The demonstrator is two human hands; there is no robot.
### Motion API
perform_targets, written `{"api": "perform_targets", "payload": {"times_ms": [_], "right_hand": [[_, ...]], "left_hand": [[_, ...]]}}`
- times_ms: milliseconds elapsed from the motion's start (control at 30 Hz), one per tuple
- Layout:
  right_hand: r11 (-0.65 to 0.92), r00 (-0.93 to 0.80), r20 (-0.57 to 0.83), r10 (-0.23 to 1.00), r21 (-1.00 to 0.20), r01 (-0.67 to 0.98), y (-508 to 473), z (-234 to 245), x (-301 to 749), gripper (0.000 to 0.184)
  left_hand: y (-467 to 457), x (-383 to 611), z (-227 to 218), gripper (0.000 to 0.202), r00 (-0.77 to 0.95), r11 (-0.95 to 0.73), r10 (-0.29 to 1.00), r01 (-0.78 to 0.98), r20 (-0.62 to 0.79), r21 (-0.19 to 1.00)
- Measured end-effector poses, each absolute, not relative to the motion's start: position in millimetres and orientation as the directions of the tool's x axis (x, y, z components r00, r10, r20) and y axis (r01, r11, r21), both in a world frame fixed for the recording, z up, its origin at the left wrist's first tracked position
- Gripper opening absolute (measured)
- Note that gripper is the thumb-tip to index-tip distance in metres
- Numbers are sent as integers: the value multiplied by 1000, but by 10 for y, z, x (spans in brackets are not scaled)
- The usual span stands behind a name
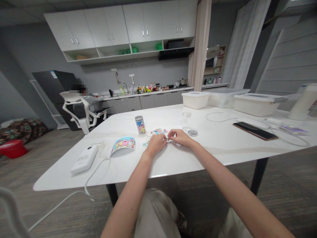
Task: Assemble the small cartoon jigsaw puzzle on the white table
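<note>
My left hand (158,144) and my right hand (180,137) meet over the white table, fingertips bent and almost touching. Between them are small colourful jigsaw puzzle pieces (167,140), which both hands pinch; my fingers partly hide them. Just beyond lies a group of joined-looking puzzle pieces (159,131), and a few loose ones (145,144) sit left of my left hand. A cartoon-printed tin (140,125) with a metal lid stands upright behind on the left. Further left, a curled cartoon picture sheet (123,144) rests on the table.
A white power bank-like device (85,159) with a cable lies at the left. A round clear-and-metal lid (192,133) is right of my hands. A phone (255,130), cables and lidded storage boxes (195,100) occupy the right side. A person (90,101) sits beyond a white chair (76,105).
</note>
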State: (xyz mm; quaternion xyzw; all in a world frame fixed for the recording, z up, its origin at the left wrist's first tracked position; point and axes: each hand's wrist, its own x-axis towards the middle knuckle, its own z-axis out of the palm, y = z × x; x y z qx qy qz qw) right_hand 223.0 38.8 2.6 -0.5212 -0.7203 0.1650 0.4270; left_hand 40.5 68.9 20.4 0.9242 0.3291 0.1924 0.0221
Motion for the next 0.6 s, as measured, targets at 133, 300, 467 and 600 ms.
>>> {"api": "perform_targets", "payload": {"times_ms": [133,300,467,600], "right_hand": [[400,-47,454,890,-726,560,405,32,2237,8],[382,-23,430,903,-776,501,380,72,2256,10],[371,-6,425,905,-783,499,373,67,2274,10],[366,2,426,905,-780,507,371,52,2293,10]], "left_hand": [[733,433,149,18,683,-774,624,607,379,181],[758,475,127,22,679,-781,616,592,400,198],[750,506,142,23,680,-793,600,573,421,205],[775,536,126,21,694,-817,564,548,447,180]]}}
